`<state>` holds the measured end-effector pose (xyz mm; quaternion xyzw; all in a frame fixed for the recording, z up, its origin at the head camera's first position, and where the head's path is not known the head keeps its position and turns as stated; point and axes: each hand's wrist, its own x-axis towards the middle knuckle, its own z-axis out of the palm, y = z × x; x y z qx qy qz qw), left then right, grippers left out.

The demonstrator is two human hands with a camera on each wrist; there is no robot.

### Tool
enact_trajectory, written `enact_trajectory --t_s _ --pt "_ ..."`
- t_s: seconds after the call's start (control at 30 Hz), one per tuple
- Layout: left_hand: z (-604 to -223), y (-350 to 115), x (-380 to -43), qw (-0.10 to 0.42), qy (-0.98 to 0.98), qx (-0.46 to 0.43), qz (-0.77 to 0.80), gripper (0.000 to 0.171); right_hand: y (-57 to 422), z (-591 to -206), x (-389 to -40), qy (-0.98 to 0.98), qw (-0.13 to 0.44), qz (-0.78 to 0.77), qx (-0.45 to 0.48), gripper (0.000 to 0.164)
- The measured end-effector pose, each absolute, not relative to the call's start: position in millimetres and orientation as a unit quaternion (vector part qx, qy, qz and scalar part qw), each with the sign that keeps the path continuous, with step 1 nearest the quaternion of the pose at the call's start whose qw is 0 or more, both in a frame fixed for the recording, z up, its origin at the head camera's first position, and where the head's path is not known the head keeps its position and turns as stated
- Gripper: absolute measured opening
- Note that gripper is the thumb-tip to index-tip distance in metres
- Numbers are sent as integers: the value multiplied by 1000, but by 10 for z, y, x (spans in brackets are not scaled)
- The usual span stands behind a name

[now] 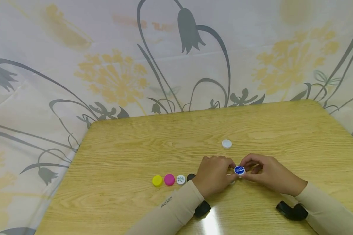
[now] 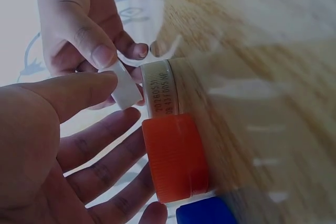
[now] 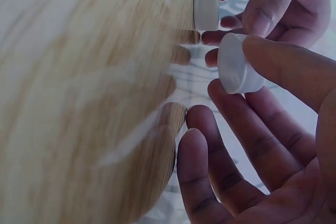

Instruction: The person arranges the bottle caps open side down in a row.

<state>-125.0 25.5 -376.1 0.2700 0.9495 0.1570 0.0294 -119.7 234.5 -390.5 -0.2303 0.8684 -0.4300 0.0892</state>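
Observation:
A white bottle cap with a blue printed top (image 1: 239, 170) is held up between both hands, over the right end of a row of caps. My right hand (image 1: 267, 171) pinches it between thumb and finger, the other fingers spread in the right wrist view. From the opposite side my left hand (image 1: 216, 174) has its thumb and index finger at the cap's edge. Just beside the left hand stand a whitish cap with a printed date (image 2: 160, 90), an orange-red cap (image 2: 176, 158) and a blue cap (image 2: 207, 212); the left hand mostly hides them in the head view.
Leftward the row goes on with a black cap (image 1: 190, 177), a white printed cap (image 1: 180, 179), a magenta cap (image 1: 169, 180) and a yellow cap (image 1: 157, 180). A lone white cap (image 1: 226, 144) lies farther back on the wooden table (image 1: 129, 147). Patterned cloth (image 1: 164, 65) hangs behind.

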Motion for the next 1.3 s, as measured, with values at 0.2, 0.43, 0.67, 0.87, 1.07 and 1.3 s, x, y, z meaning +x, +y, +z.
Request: enact_trajectory --t_s 0.2,0.43,0.67,0.87,1.07,1.3 --pt "-3762 257 -1239 32 949 273 151 23 2364 -3926 -1206 866 92 -428 -242 17" --pt "-3759 251 -1227 32 948 283 143 24 2384 -3939 -1222 867 96 -421 -248 18" --pt "-3774 263 -1228 30 948 289 130 25 2379 -3929 -1216 875 80 -403 -255 19" --pt "-3784 252 -1217 30 947 293 128 25 2369 -3962 -1215 882 56 -384 -269 19" --pt "-3786 245 -1207 35 946 297 123 25 2375 -4006 -1220 880 49 -379 -281 21" --pt "-3784 250 -1205 32 946 303 107 24 2365 -4003 -1217 884 54 -371 -280 21"
